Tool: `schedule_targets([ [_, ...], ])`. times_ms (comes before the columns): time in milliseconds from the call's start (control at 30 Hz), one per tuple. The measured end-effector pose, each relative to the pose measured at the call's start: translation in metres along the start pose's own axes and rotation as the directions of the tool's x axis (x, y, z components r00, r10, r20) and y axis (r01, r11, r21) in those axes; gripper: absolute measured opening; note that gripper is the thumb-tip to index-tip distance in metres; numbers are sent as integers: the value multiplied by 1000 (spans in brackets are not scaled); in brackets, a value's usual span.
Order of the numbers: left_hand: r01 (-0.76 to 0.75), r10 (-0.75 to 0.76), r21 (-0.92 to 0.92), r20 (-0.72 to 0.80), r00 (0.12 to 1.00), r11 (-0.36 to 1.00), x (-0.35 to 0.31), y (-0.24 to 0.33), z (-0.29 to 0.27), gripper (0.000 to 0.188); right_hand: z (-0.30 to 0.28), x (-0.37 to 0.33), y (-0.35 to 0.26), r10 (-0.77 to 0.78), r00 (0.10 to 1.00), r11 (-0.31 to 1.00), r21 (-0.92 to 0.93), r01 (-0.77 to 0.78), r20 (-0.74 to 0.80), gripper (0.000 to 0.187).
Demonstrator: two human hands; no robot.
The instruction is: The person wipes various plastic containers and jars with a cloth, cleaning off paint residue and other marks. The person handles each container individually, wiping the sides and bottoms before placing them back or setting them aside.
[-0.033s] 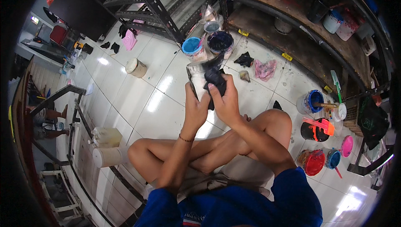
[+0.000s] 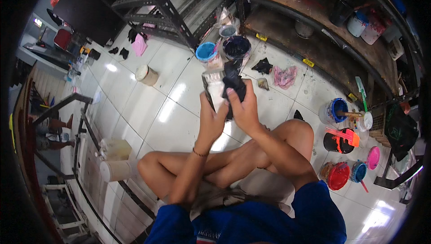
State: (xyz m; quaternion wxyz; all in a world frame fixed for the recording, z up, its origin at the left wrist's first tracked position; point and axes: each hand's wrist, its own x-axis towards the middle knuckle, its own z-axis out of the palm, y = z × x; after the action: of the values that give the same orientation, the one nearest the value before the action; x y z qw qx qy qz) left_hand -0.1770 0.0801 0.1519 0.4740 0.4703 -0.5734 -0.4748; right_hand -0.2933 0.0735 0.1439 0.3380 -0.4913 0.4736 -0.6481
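Observation:
My left hand [image 2: 211, 122] is wrapped around a whitish, stained tub [image 2: 214, 86], held up off the floor in front of my crossed legs. My right hand [image 2: 245, 110] grips a bunched black rag [image 2: 234, 86] and presses it against the tub's right side. A loose end of the rag sticks up past the rim. What is inside the tub cannot be made out. Just beyond stand a pail of light blue paint [image 2: 207, 52], a pail of dark paint [image 2: 236, 46] and a small grey-blue cup [image 2: 228, 30].
Crumpled black [image 2: 262, 66] and pink scraps [image 2: 284, 77] lie below a wooden shelf [image 2: 287, 33]. Right of my knee are a blue-paint tub [image 2: 333, 110], an orange-black tub [image 2: 337, 141] and a red-paint tub [image 2: 335, 175]. A cream tub [image 2: 147, 75] and jerrycan [image 2: 115, 149] sit left.
My right hand and the black rag have shifted slightly right and down along the tub. The rag's loose end has swung a little.

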Motion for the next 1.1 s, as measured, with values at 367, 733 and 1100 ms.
schedule_targets([
  [367,-137,153,246,-48,987,959,-5,9,10,49,-6,28,-8,218,960,917,302,-262,174,32],
  [733,-140,182,323,-102,978,936,-11,0,7,49,-15,24,9,414,826,675,479,-561,384,36],
  [1100,191,-148,-379,139,979,905,-8,8,-10,46,-21,27,13,621,755,452,689,-566,213,43],
])
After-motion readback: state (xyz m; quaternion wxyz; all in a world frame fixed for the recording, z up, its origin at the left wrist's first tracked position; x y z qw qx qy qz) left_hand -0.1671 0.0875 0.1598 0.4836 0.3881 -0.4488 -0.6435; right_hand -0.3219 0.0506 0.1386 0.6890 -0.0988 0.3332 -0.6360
